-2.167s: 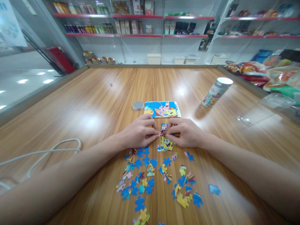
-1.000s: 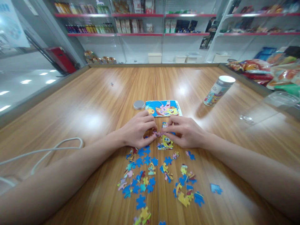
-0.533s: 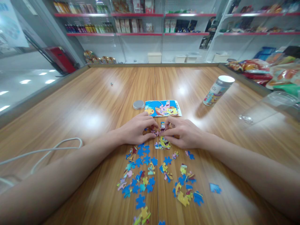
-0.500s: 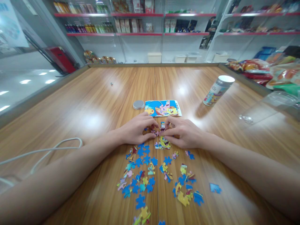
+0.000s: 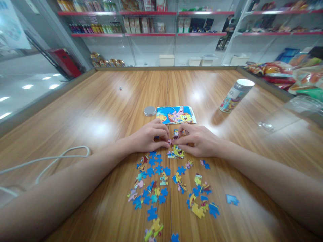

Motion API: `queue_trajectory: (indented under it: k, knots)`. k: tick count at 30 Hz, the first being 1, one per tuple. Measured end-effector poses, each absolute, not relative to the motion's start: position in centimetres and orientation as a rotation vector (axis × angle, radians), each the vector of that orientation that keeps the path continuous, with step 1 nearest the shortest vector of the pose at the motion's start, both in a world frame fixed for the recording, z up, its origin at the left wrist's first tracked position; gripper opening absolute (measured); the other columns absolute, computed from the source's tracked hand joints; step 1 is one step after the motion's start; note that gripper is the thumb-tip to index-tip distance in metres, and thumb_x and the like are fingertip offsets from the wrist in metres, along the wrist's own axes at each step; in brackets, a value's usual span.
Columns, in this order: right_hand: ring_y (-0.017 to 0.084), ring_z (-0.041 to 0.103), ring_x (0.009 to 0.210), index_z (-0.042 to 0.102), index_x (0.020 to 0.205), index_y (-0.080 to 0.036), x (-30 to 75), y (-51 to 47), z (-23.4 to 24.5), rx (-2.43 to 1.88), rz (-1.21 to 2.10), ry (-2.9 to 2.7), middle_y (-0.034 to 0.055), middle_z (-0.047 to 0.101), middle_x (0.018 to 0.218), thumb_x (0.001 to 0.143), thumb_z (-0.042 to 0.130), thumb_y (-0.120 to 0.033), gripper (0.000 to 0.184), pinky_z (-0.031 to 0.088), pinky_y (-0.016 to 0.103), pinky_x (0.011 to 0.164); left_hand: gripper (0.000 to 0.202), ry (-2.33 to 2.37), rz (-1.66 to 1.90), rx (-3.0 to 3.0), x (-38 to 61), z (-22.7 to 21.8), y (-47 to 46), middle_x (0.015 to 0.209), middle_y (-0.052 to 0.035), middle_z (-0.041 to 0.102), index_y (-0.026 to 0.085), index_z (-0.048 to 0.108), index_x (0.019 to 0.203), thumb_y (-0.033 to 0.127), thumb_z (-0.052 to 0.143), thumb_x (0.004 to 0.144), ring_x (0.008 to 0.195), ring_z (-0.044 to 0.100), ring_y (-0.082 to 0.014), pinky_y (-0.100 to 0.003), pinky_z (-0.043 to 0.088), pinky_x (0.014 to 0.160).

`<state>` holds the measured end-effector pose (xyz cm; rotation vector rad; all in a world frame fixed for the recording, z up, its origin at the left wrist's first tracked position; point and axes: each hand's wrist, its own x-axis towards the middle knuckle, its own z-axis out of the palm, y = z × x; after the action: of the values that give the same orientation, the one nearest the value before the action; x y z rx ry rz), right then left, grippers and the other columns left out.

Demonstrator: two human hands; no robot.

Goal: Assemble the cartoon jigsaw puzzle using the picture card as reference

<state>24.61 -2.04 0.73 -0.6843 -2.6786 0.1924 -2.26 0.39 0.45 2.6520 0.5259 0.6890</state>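
Note:
My left hand [image 5: 155,135] and my right hand [image 5: 195,139] meet over a small joined patch of jigsaw. Between the fingertips is a pink puzzle piece [image 5: 170,141]; the left thumb and fingers pinch it, and the right fingertips press at its other side. A joined yellow-faced section [image 5: 178,151] lies just below, partly under the right fingers. Loose blue puzzle pieces [image 5: 151,212] and mixed-colour ones are scattered nearer to me. Beyond the hands lies the picture card [image 5: 180,114] with a cartoon scene.
A round metal lid [image 5: 149,111] sits left of the card. To the right stands a cartoon-printed tube [image 5: 236,95]. A white cable [image 5: 63,156] curls at the left. A clear plastic container [image 5: 290,112] and snack bags [image 5: 270,74] are at the right edge.
Both hands stay over the joined patch, with the left fingers drawn slightly closer together around the pink piece. The view has shifted a little; the loose pieces lie as before.

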Motion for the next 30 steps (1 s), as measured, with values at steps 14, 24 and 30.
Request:
queue_trajectory:
  k: [14,24,30]
  knots:
    - [0.017,0.056,0.090,0.073,0.121,-0.034,25.0,-1.8,0.9,-0.668,0.210,-2.682,0.0067,0.057,0.107,0.096,0.061,-0.028,0.029,0.045,0.031,0.074,0.014,0.602,0.696,2.767,-2.6,1.4,0.4,0.096,-0.0057,0.071,0.023,0.073,0.097,0.029,0.062,0.090,0.092,0.057,-0.0209,-0.039,0.047,0.089]
    - [0.015,0.054,0.078,0.075,0.112,-0.021,24.8,-1.6,0.3,-0.688,0.185,-2.406,0.0074,0.058,0.101,0.093,0.062,-0.023,0.024,0.046,0.029,0.066,0.021,1.293,0.200,2.632,-3.4,3.3,1.0,0.080,-0.0045,0.067,0.017,0.065,0.084,0.038,0.068,0.081,0.072,0.060,-0.0197,-0.033,0.044,0.066]
    - [0.015,0.055,0.078,0.076,0.107,-0.019,24.6,-1.5,0.0,-0.794,0.203,-2.369,0.0075,0.059,0.099,0.091,0.061,-0.022,0.022,0.046,0.029,0.066,0.014,1.171,0.273,2.634,-3.0,2.5,1.0,0.075,-0.0038,0.067,0.017,0.066,0.073,0.027,0.066,0.083,0.068,0.061,-0.0160,-0.028,0.044,0.061]
